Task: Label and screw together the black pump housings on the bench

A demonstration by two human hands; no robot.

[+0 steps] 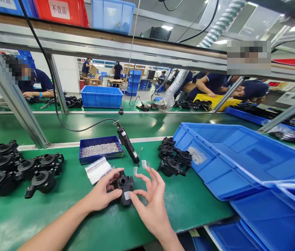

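My left hand (100,192) is closed around a small black pump housing (124,180) with a round port on top, holding it on the green mat. On the housing's near side is a small white label (127,195). The thumb and a finger of my right hand (151,204) pinch at this label's edge. My other right fingers are raised, with small whitish sticker pieces (144,164) at their tips. Behind my left hand lies a white label sheet (98,170). A black electric screwdriver (127,143) hangs just beyond the housing.
A blue tray of small metal screws (100,150) sits behind the sheet. More black pump housings (41,179) stand at left, and several others (170,158) at right beside a large blue bin (223,160). A metal frame (13,83) and hanging cable (50,69) cross the view. Co-workers sit opposite.
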